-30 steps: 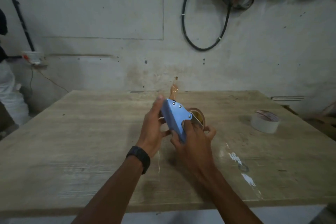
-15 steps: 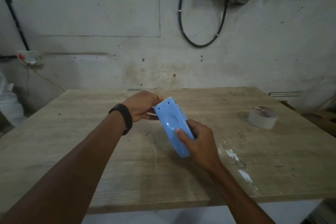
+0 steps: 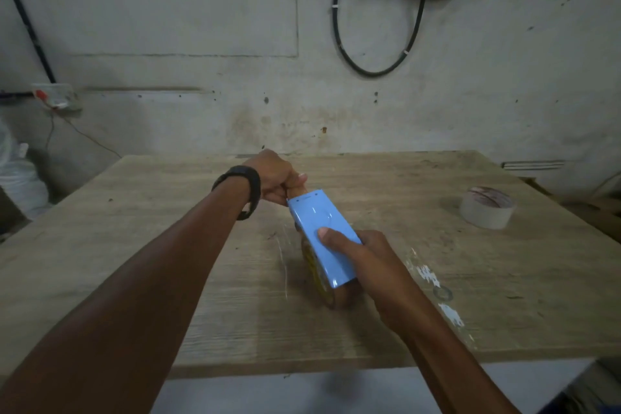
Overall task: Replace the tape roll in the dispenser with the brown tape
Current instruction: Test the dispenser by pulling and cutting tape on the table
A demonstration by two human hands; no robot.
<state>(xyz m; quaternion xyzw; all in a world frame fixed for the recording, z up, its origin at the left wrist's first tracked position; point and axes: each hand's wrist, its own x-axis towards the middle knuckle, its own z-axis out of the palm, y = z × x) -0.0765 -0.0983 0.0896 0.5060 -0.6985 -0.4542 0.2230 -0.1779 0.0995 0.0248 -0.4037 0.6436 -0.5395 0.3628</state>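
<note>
One blue tape dispenser (image 3: 322, 239). Two tape rolls: one brown roll (image 3: 339, 296) under the dispenser, one white roll (image 3: 487, 212) on the table (image 3: 168, 262). Two hands: left hand (image 3: 274, 180), right hand (image 3: 366, 255). One black wristband (image 3: 247, 186). One table. One looped black cable (image 3: 373, 67) on wall.

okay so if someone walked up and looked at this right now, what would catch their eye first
The bright blue tape dispenser at the middle of the wooden table: the right hand grips its near end, and the left hand pinches something at its far end. Next, a pale tape roll lies alone toward the table's right edge.
</note>
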